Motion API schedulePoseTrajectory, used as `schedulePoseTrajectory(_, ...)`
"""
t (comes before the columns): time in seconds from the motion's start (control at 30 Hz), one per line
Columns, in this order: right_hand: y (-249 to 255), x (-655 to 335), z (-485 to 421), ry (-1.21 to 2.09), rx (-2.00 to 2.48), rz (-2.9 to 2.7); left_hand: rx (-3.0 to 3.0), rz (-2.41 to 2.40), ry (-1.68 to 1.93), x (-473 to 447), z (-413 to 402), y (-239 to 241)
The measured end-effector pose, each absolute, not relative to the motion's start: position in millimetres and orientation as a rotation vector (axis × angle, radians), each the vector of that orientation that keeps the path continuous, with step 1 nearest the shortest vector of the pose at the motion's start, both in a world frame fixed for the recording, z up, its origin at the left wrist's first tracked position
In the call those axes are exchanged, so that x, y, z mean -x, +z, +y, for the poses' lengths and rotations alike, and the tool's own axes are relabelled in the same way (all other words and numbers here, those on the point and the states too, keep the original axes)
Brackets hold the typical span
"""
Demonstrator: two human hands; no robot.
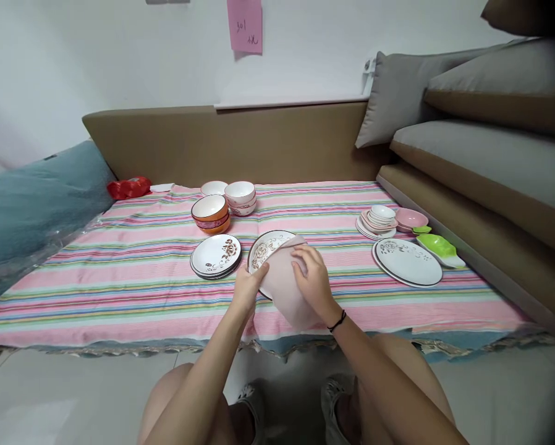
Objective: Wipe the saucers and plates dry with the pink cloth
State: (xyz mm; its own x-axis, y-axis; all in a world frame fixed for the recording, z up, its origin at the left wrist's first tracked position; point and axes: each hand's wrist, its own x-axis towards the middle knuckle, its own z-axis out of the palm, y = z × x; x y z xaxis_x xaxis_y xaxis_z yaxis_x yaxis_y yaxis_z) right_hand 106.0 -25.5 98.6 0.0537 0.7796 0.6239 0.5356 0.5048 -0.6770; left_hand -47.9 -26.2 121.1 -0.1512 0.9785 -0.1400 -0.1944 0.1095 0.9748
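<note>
A round white plate (269, 243) with a brown flower pattern and dark rim is in front of me, partly covered by a pale greyish-pink cloth (289, 287). My left hand (249, 285) grips the plate's left edge, thumb on top. On the cloth lies my right hand (312, 275), its fingers curled and pressing the fabric against the plate. The cloth's lower end hangs past the plate's near edge. To the left of the plate is a stack of similar flowered plates (212, 254).
Orange bowls (210, 213) and pale bowls (240, 194) stand in stacks behind. At right are oval plates (407, 261), small stacked dishes (380, 216), a pink bowl (411, 219) and a green dish (437, 245). A striped cloth (143, 266) covers the seat; cushions (486, 148) rise at right.
</note>
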Motion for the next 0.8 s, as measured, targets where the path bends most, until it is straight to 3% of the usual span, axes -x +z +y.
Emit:
schedulePoseTrajectory(0.2,101.2,-115.1,-25.7,0.14,1.327,-1.424,-0.87,1.221,1.246,47.2,-26.8,125.2)
schedulePoseTrajectory(0.4,107.3,-134.4,-15.2,0.683,1.266,-1.137,-0.948,1.245,1.077,57.0,-30.4,138.0)
schedulePoseTrajectory(0.5,112.2,-142.2,-13.2,0.782,1.211,-1.165,-1.03,1.205,0.924,64.2,-31.9,141.3)
schedulePoseTrajectory(0.8,122.8,-144.3,-17.8,0.466,1.168,-1.246,-1.246,1.166,0.668,64.3,-37.2,140.3)
